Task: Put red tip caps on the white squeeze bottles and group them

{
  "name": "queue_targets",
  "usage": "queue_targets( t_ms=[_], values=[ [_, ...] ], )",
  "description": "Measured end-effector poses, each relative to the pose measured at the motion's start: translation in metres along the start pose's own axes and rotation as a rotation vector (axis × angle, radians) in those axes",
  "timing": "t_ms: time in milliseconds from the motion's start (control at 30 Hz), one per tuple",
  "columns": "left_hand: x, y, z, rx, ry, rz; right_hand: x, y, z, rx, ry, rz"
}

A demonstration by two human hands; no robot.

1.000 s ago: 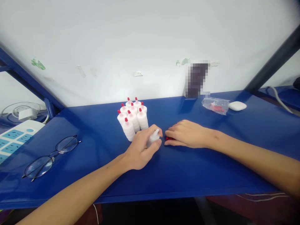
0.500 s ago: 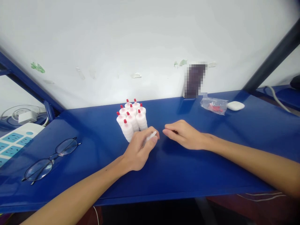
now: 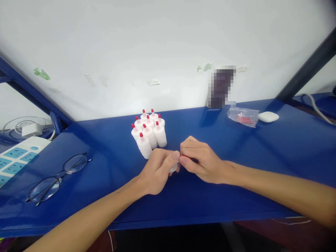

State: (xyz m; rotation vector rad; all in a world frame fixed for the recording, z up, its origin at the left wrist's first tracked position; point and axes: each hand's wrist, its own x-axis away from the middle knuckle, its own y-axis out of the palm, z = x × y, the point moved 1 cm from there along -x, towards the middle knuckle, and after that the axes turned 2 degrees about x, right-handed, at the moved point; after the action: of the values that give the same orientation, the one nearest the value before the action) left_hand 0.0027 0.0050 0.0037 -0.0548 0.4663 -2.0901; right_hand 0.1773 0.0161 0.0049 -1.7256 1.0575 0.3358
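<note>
My left hand (image 3: 156, 170) is closed around a small white bottle (image 3: 173, 168), mostly hidden by the fingers. My right hand (image 3: 201, 159) pinches a red cap (image 3: 181, 156) right at the bottle's tip, and the two hands touch there above the blue table (image 3: 105, 189). Just behind my left hand stands a tight cluster of several white bottles with red caps (image 3: 148, 133).
A pair of glasses (image 3: 56, 177) lies at the left, beside a power strip (image 3: 15, 155) and charger. At the back right are a clear bag with red caps (image 3: 243, 117) and a white earbud case (image 3: 268, 117). A white wall runs behind the table.
My right hand lifted off the table with a red cap and came to the bottle tip. My left hand drew the bottle slightly nearer and tilted it toward the right hand.
</note>
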Motion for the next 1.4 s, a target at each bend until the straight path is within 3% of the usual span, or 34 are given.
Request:
queue_targets(
  t_ms=[333,1400],
  values=[
    [0.008,0.002,0.002,-0.247,0.159,-0.093,0.012,0.009,-0.004,-0.005,-0.225,0.095],
    [0.007,0.003,0.006,-0.386,0.219,-0.045,0.011,0.007,-0.009,0.145,-0.244,0.114]
  ],
)
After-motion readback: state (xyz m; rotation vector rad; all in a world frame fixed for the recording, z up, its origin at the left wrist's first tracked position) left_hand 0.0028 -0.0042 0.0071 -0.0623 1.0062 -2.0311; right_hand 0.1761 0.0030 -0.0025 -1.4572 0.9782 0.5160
